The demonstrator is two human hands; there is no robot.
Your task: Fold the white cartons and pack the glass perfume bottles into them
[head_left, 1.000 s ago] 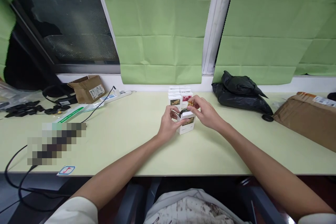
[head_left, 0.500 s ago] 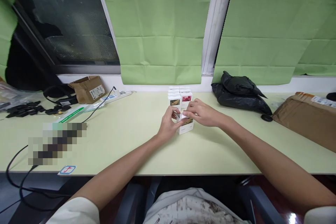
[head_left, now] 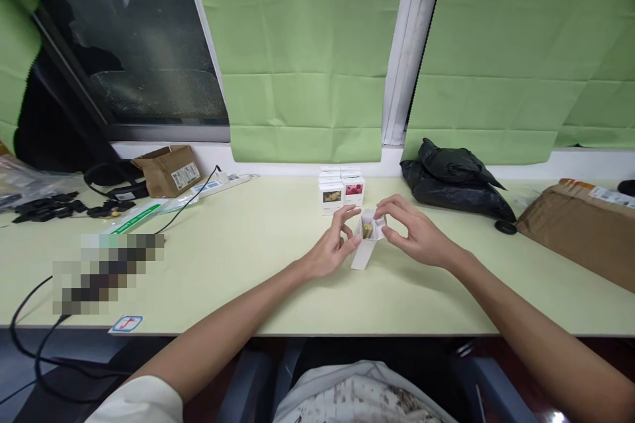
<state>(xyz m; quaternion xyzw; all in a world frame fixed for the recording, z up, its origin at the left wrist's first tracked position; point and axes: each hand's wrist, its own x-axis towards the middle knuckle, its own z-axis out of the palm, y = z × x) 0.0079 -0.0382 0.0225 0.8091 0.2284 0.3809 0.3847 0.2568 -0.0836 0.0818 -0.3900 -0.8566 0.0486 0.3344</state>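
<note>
A small white box (head_left: pixel 364 255) stands open-topped and slightly tilted on the table, its blank narrow side toward me. Inside it shows a yellow-gold item (head_left: pixel 367 230), too small to name. My left hand (head_left: pixel 333 246) holds the box at its left side, thumb near the front edge and index finger by the far edge. On the other side, my right hand (head_left: pixel 419 232) has thumb and index finger at the raised white flap (head_left: pixel 380 226). Just behind stands a group of several similar boxes (head_left: pixel 331 197), with yellow and pink pictures on the front ones.
A black plastic bag (head_left: pixel 456 182) and a brown parcel (head_left: pixel 580 228) lie to the right, with a round black cap (head_left: pixel 505 227) between. At left are an open carton (head_left: pixel 171 172), a power strip (head_left: pixel 223 184), cables and black parts (head_left: pixel 49 207). Green curtains (head_left: pixel 307 66) hang behind.
The box has turned from its pictured face to a narrow side and shifted slightly right. Its top is now open to view, and my hands have moved apart to either side.
</note>
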